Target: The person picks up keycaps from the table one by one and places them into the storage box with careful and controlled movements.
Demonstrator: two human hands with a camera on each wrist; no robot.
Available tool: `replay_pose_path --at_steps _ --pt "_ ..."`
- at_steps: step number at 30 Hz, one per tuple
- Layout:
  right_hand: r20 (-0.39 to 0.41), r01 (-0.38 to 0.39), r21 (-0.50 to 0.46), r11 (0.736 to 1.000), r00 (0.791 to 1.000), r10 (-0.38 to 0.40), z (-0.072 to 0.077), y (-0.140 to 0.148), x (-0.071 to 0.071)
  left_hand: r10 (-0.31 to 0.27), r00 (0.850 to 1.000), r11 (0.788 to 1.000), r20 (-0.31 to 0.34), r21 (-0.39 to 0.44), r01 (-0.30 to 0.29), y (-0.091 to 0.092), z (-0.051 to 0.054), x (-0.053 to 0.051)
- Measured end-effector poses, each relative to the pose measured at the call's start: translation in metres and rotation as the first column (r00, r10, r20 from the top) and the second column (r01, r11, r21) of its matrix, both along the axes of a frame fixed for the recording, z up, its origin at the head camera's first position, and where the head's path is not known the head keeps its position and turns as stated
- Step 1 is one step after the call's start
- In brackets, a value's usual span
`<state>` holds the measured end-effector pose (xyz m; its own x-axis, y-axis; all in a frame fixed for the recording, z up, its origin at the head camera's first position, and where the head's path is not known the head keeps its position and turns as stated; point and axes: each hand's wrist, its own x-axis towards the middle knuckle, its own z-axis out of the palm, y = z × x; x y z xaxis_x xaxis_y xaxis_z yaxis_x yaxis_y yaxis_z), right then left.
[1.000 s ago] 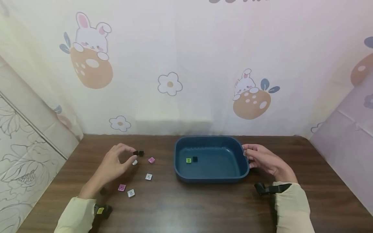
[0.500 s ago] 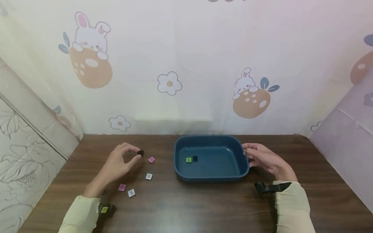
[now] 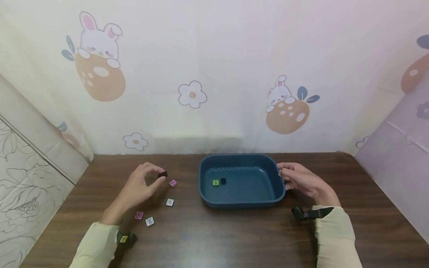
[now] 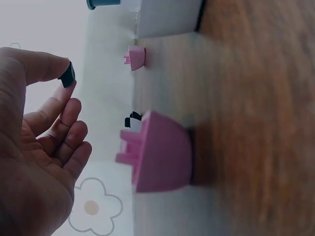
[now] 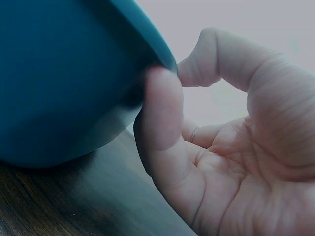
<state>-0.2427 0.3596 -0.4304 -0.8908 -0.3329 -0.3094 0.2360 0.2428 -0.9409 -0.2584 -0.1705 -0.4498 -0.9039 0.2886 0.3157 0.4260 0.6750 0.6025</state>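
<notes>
Between thumb and index finger, my left hand (image 3: 139, 186) pinches a small black keycap (image 3: 162, 174); the left wrist view shows the black keycap (image 4: 67, 75) at the fingertips, the other fingers loosely bent. Just right of it lies a pink keycap (image 3: 172, 183), with a white keycap (image 3: 169, 202) nearer the front. My right hand (image 3: 306, 183) grips the right rim of a blue tray (image 3: 242, 204). In the right wrist view, the fingers of my right hand (image 5: 216, 142) hold the edge of the blue tray (image 5: 59, 83). A green keycap (image 3: 216, 183) and a black keycap (image 3: 223, 181) lie inside the tray.
Another pink keycap (image 3: 139, 215) and a white keycap (image 3: 149, 221) lie on the brown table (image 3: 207, 238) near my left forearm. Behind the table hangs a pale curtain (image 3: 228, 104) with rabbit and flower prints.
My left hand has moved slightly right; of the two black pieces seen apart near its fingertips earlier, one dark shape now shows in the pinch. My right hand stays on the tray's rim.
</notes>
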Motion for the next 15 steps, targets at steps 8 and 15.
replay_pose_path --at_steps 8,15 --pt "0.008 0.007 0.005 1.000 1.000 -0.007 -0.001 -0.002 -0.001 -0.008 1.000 1.000 0.023 -0.010 0.008 0.006 0.005 -0.002" --pt "0.005 0.015 0.010 1.000 1.000 -0.015 -0.001 -0.001 0.000 -0.022 0.997 1.000 0.071 -0.002 0.022 0.011 0.006 -0.004"
